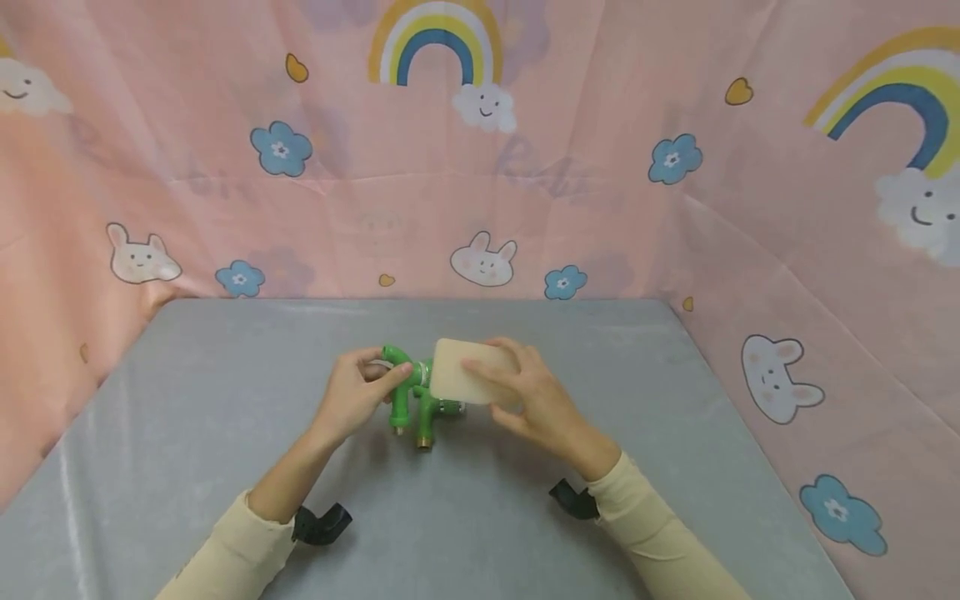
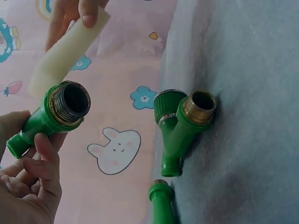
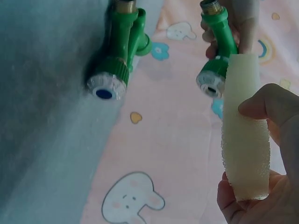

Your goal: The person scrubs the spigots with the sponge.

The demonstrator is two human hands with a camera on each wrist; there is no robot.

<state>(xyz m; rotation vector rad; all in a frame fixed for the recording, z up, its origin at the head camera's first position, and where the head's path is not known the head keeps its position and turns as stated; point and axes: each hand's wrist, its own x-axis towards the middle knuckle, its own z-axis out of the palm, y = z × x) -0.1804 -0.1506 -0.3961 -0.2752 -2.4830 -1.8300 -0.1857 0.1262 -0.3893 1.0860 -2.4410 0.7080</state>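
My left hand (image 1: 352, 396) holds a green tap (image 2: 35, 126) above the table, fingers and thumb around its body. In the left wrist view a threaded opening of this tap faces the camera. My right hand (image 1: 540, 400) grips a thick cream sponge (image 1: 465, 371), thumb on one face and fingers on the other. The sponge's far end is close beside the held tap; whether they touch, I cannot tell. Below, a second green tap (image 2: 180, 140) with a brass threaded end lies on the table. Part of another green piece (image 2: 162, 205) shows at the lower edge of the left wrist view.
A grey cloth-covered table (image 1: 480, 517) spreads under both hands. Pink printed fabric (image 1: 570, 225) hangs behind it and at both sides. Dark curved pieces (image 1: 322, 527) show beside both sleeve cuffs.
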